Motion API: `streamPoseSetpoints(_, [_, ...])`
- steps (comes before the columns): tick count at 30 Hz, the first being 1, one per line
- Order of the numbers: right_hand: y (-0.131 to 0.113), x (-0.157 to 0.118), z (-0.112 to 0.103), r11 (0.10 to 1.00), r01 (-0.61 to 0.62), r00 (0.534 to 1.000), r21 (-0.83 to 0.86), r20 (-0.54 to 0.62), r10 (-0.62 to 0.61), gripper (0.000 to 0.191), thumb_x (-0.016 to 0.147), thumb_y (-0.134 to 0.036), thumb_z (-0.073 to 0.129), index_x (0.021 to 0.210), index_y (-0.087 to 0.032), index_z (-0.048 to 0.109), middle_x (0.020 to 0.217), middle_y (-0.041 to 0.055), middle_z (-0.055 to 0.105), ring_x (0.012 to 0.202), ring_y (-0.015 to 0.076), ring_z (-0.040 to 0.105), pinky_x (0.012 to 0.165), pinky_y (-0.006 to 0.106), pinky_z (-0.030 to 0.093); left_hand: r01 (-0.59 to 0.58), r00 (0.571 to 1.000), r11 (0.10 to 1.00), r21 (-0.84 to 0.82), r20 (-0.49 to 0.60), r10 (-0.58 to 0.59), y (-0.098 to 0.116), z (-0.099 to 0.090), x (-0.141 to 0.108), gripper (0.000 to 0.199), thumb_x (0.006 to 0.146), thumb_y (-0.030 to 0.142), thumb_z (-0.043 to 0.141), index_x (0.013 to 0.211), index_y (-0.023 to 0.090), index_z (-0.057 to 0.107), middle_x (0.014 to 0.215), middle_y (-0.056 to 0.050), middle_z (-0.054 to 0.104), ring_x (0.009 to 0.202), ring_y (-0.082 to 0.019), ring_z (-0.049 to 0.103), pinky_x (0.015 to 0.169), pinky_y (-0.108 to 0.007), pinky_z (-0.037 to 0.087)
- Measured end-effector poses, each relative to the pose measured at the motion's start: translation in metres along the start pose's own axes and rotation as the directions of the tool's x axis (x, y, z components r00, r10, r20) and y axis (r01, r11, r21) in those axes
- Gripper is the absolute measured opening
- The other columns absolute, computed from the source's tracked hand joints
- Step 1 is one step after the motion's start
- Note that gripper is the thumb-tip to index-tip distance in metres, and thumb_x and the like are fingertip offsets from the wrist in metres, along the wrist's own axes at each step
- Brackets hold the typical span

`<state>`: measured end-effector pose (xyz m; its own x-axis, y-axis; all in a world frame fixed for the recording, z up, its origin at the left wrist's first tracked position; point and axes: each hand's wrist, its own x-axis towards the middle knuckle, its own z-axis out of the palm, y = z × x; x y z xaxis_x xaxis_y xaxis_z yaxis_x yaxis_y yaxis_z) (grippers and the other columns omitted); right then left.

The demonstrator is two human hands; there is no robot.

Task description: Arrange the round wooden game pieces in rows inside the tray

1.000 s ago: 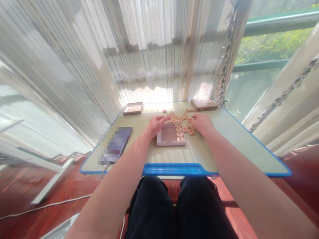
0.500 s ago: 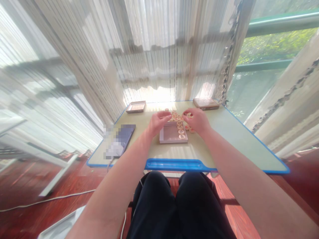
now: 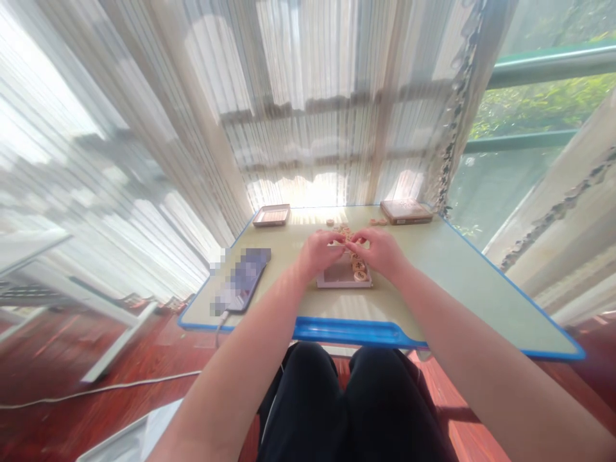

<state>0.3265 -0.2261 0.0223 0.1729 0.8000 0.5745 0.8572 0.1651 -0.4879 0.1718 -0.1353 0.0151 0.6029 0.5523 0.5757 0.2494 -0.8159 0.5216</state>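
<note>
Loose pieces: the loose xiangqi pieces lay just beyond your fingertips, on the side away from you, past the far wall of the shallow box
Axis: each piece was a round disc with no long axis, but the boxed row of pieces ran near to far along the right wall
Nearer hand: your right hand was closer to that row; both hands were about equally near the loose ones
Left fingers: your left hand had its fingers curled inward over the box; you could not tell whether they gripped a piece
Right fingers: bent, tips meeting or almost meeting the left ones; any grip was hidden
Shallow box: pieces at the right, bare floor showing at the left
Far-left tray: the open tray stood well apart, its contents unclear
Far-right box: the flat box lay near the far edge, its inside not visible
</note>
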Motion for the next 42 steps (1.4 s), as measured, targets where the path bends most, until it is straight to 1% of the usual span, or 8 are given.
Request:
streamPoseSetpoints(4, [-0.0044, -0.0015, -0.0006, 0.986, -0.055, 0.998, 0.155, 0.020, 0.053, 0.023, 0.079, -0.042, 0.062, 0.078, -0.021, 0.071, 0.069, 0.0012, 0.068, 0.064, 0.0166, 0.058, 0.065, 0.028, 0.042, 0.037, 0.999, 0.997, -0.061, 0.035, -0.034, 0.0019, -0.0025, -0.0002, 0.021, 0.076, 0.033, 0.068, 0.094, 0.022, 0.074, 0.086, -0.003, 0.075, 0.078, -0.017, 0.064, 0.077, -0.030, 0.051])
streamPoseSetpoints(8, [-0.0046, -0.0019, 0.0002, 0.949, -0.122, 0.992, 0.290, 0.012, 0.124, 0.030, 0.084, -0.042, 0.054, 0.083, -0.020, 0.074, 0.071, 0.0013, 0.070, 0.070, 0.0180, 0.063, 0.066, 0.028, 0.045, 0.078, 0.997, 0.989, -0.123, 0.008, -0.078, 0.0034, -0.0046, -0.0006, 0.021, 0.077, 0.034, 0.067, 0.090, 0.020, 0.074, 0.085, -0.004, 0.074, 0.076, -0.017, 0.064, 0.075, -0.029, 0.052])
streamPoseSetpoints(17, [-0.0098, -0.0013, -0.0031, 0.882, -0.221, 0.972, 0.417, 0.020, 0.235, 0.031, 0.073, -0.048, 0.066, 0.078, -0.018, 0.073, 0.068, 0.0029, 0.070, 0.064, 0.0181, 0.062, 0.059, 0.028, 0.047, 0.135, 0.990, 0.919, -0.370, 0.012, -0.141, 0.0050, -0.0032, 0.0025, 0.030, 0.075, 0.039, 0.068, 0.093, 0.015, 0.074, 0.087, -0.008, 0.075, 0.075, -0.017, 0.066, 0.068, -0.028, 0.052])
streamPoseSetpoints(21, [-0.0112, -0.0009, -0.0046, 0.861, -0.225, 0.971, 0.457, 0.032, 0.237, 0.028, 0.069, -0.046, 0.069, 0.074, -0.018, 0.072, 0.069, 0.0035, 0.071, 0.065, 0.0178, 0.062, 0.061, 0.029, 0.048, 0.126, 0.992, 0.949, -0.288, 0.019, -0.126, 0.0071, -0.0037, 0.0007, 0.037, 0.072, 0.044, 0.071, 0.097, 0.018, 0.074, 0.091, -0.007, 0.075, 0.076, -0.017, 0.065, 0.068, -0.028, 0.052])
streamPoseSetpoints(25, [-0.0097, 0.0001, -0.0035, 0.851, -0.242, 0.968, 0.465, 0.057, 0.245, 0.025, 0.069, -0.041, 0.069, 0.076, -0.017, 0.073, 0.070, 0.0039, 0.071, 0.068, 0.0187, 0.063, 0.064, 0.030, 0.049, 0.103, 0.994, 0.977, -0.188, -0.025, -0.109, 0.0063, -0.0024, 0.0002, 0.029, 0.074, 0.041, 0.070, 0.094, 0.021, 0.075, 0.089, -0.004, 0.075, 0.076, -0.017, 0.065, 0.072, -0.029, 0.053])
streamPoseSetpoints(32, [-0.0067, 0.0015, -0.0022, 0.803, -0.295, 0.945, 0.517, 0.034, 0.326, 0.021, 0.071, -0.030, 0.062, 0.083, -0.017, 0.073, 0.084, 0.0046, 0.074, 0.082, 0.0195, 0.066, 0.078, 0.031, 0.050, 0.051, 0.997, 0.975, -0.217, -0.050, -0.063, 0.0061, -0.0031, 0.0011, 0.024, 0.076, 0.032, 0.068, 0.096, 0.019, 0.074, 0.091, -0.005, 0.075, 0.074, -0.015, 0.065, 0.066, -0.026, 0.051])
streamPoseSetpoints(37, [-0.0083, 0.0004, -0.0038, 0.731, -0.389, 0.916, 0.560, 0.156, 0.369, 0.027, 0.067, -0.035, 0.067, 0.086, -0.016, 0.072, 0.082, 0.0042, 0.073, 0.074, 0.0177, 0.063, 0.067, 0.029, 0.048, 0.038, 0.997, 0.971, -0.237, -0.049, -0.051, 0.0073, -0.0028, 0.0006, 0.024, 0.076, 0.029, 0.069, 0.097, 0.018, 0.072, 0.091, -0.005, 0.075, 0.074, -0.014, 0.066, 0.065, -0.025, 0.052])
streamPoseSetpoints(42, [-0.0074, 0.0023, -0.0039, 0.646, -0.437, 0.888, 0.626, 0.187, 0.419, 0.024, 0.067, -0.034, 0.069, 0.084, -0.018, 0.071, 0.080, 0.0029, 0.071, 0.070, 0.0143, 0.058, 0.059, 0.026, 0.043, -0.049, 0.992, 0.997, -0.065, -0.122, 0.041, 0.0069, -0.0005, -0.0007, 0.030, 0.076, 0.026, 0.069, 0.106, 0.022, 0.069, 0.091, -0.002, 0.075, 0.077, -0.014, 0.065, 0.072, -0.027, 0.053])
